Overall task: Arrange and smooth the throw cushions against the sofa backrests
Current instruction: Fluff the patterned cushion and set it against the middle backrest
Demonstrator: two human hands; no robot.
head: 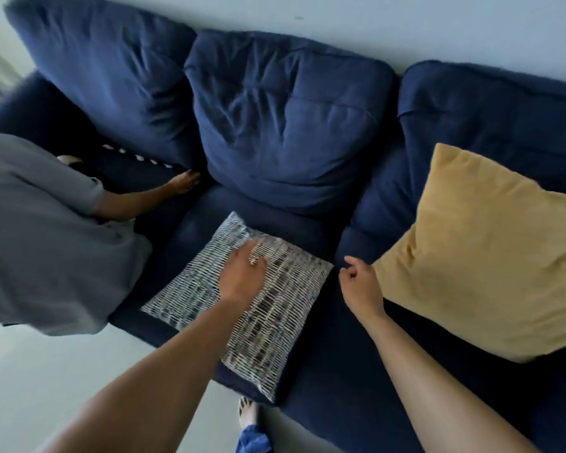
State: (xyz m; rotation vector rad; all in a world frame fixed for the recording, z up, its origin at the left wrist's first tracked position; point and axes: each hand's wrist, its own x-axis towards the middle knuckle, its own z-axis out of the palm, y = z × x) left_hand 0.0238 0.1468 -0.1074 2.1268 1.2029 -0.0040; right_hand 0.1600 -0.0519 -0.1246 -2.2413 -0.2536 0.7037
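A grey-and-white woven cushion (275,308) lies flat on the middle seat of the navy sofa (340,380). My left hand (242,276) rests palm down on its top, fingers spread. My right hand (361,282) hovers just right of that cushion with loosely curled fingers, holding nothing, close to the corner of a mustard yellow cushion (481,256). The yellow cushion leans against the right backrest cushion (490,106). The middle backrest cushion (285,125) is creased and slumped.
Another person in a grey shirt (46,243) bends over the left seat, one hand (185,182) pressed at the base of the left backrest cushion (108,70). A dark patterned cushion edge (138,156) shows there. My bare foot (247,415) stands on the pale floor.
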